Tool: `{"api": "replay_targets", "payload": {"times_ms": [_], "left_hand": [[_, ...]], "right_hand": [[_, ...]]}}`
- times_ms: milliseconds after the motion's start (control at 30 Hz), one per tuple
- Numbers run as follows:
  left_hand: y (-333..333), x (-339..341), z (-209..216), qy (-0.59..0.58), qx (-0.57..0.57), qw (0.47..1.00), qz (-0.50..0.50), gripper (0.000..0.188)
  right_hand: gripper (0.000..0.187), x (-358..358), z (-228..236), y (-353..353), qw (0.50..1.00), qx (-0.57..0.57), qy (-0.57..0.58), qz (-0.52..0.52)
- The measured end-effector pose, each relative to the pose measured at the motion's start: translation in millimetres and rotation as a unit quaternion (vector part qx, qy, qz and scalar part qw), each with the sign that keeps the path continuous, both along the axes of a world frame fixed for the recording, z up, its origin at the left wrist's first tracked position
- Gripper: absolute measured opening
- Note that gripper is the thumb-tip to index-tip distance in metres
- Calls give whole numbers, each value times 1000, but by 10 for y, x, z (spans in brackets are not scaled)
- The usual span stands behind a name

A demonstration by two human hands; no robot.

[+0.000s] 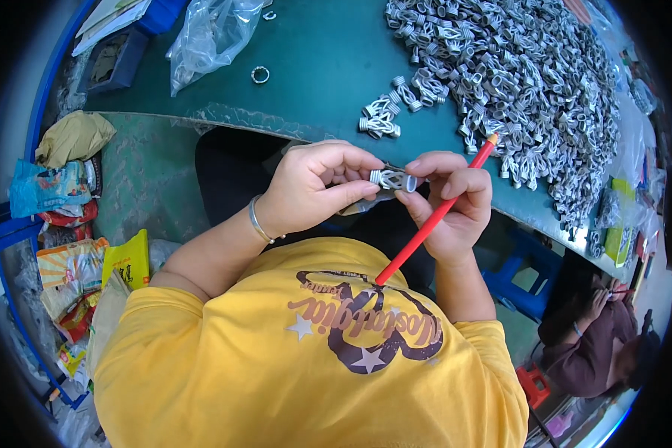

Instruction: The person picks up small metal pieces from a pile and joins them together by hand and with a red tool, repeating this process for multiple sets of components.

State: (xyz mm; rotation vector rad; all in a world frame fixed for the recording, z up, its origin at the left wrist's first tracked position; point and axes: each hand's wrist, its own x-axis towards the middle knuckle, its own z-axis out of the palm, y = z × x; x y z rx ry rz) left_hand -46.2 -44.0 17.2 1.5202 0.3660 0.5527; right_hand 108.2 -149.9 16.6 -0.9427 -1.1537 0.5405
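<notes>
Before my chest, both hands pinch one small silver-grey metal fitting (393, 180) with a ribbed end, open twisted strands and a ring-shaped end. My left hand (313, 179) grips its ribbed side between thumb and fingers. At the ring end, my right hand (455, 198) has thumb and fingertips closed on it. A long red pencil (428, 228) is also tucked between the right hand's fingers, slanting down toward my shirt. Several like fittings (381, 117) lie at the table edge just beyond my hands, beside a big heap of them (515, 82).
A green table (306, 75) carries a lone metal ring (260, 75), a clear plastic bag (213, 41) and a blue bin (116, 60). Packages and bags (71, 261) crowd a blue rack at left. Blue stool (526, 272) and a seated person (597, 343) are at right.
</notes>
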Motion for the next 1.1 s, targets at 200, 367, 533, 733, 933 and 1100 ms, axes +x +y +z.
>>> {"api": "replay_targets", "payload": {"times_ms": [200,367,533,733,933,1100], "left_hand": [[-38,-115,-98,23,-137,990,-29,23],[-3,-182,-153,116,-104,988,3,21],[-1,-132,-162,95,-64,993,22,22],[-12,-21,-62,24,-143,987,75,31],[6,-23,-27,13,-126,990,59,18],[-6,-31,35,-29,74,993,85,16]], "right_hand": [[35,-92,-44,-10,998,-34,-57,5],[32,8,-51,69,953,-78,-257,-138],[28,114,-17,285,906,-115,-356,-197],[29,95,-111,211,948,-84,-256,-166],[30,24,-78,113,968,-59,-214,-117],[27,68,-118,22,987,-117,101,36]]}}
